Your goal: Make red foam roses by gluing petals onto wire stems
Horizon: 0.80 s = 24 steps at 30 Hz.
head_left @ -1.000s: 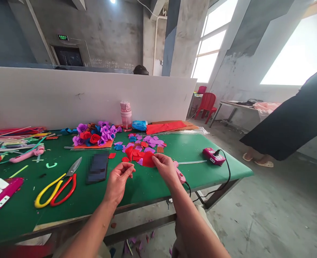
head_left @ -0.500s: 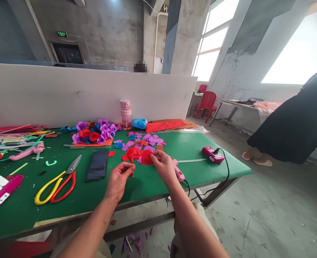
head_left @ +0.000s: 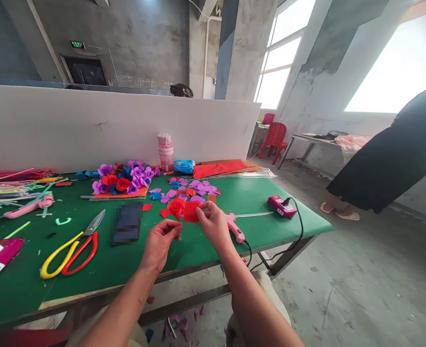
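Note:
My left hand (head_left: pixel 162 242) pinches the pointed base of a partly formed red paper rose (head_left: pixel 176 207), which stands above the fingertips. Between the thumb and fingers of my right hand (head_left: pixel 213 222) is a flat red paper petal (head_left: pixel 191 212), close beside the rose on its right. Loose purple petals (head_left: pixel 203 186), with some red, blue and brown ones, lie on the table behind both hands. A pink glue gun (head_left: pixel 236 228) rests just right of my right hand, its tip hidden behind the hand.
On the green table (head_left: pixel 184 248) are scissors (head_left: pixel 79 250), a blurred phone (head_left: pixel 126 223), finished paper flowers (head_left: pixel 122 178), a pink bottle (head_left: pixel 166 153) and a magenta power strip (head_left: pixel 282 207) with a black cord. A white partition (head_left: pixel 126 125) stands behind. At right is a person in dark clothing (head_left: pixel 382 159).
My right hand has moved the red petal slightly left relative to the rose and turned it. The whole view has shifted slightly. Both hands keep their hold.

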Available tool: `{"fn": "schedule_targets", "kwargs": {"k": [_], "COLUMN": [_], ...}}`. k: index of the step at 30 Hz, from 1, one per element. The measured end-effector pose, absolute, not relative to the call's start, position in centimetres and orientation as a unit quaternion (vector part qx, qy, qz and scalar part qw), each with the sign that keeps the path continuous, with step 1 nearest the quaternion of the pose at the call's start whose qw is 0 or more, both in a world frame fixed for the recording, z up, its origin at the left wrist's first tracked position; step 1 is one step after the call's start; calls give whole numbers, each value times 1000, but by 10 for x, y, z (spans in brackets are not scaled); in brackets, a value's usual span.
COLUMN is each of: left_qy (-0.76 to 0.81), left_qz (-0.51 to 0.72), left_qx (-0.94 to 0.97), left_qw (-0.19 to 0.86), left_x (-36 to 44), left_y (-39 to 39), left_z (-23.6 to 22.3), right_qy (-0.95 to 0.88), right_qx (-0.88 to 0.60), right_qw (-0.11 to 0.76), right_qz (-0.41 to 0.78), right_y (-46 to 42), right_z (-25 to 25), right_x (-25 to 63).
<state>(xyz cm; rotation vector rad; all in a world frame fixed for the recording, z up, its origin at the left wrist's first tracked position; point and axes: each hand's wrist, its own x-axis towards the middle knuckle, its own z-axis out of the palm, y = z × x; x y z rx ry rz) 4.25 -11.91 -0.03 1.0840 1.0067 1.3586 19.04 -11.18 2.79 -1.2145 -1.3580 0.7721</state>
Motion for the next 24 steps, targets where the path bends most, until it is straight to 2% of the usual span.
{"fn": "schedule_targets", "kwargs": {"k": [24], "left_qy": [425], "left_qz": [567], "left_qx": [448], "left_qw": [544], "left_x": [43], "left_y": [-120], "left_z": [-1], "right_qy": [-577], "right_qx": [-492], "right_qw": [555], "right_qz": [342], "right_y": [-112], "right_z": [27], "right_x": [190]}}
